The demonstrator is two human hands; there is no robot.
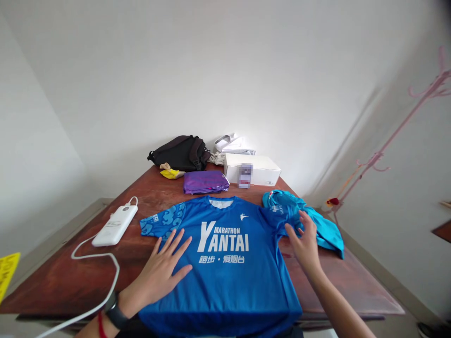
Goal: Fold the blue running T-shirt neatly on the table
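A blue T-shirt (pixel 229 263) with white "MARATHON YANTAI" lettering lies spread face up on the wooden table (pixel 63 277), its hem hanging over the near edge. My left hand (pixel 164 267) lies flat on its left chest area, fingers spread, open. My right hand (pixel 306 241) rests on the shirt's right sleeve, fingers curled down on the cloth where it meets a crumpled lighter blue garment (pixel 310 218); I cannot tell whether they pinch it.
A white power bank (pixel 115 225) with a white cable (pixel 102 277) lies at the left. Farther back are a folded purple cloth (pixel 205 181), a white box (pixel 252 170), a black bag (pixel 179 152) and a yellow item (pixel 170 173). A pink coat stand (pixel 391 141) stands right.
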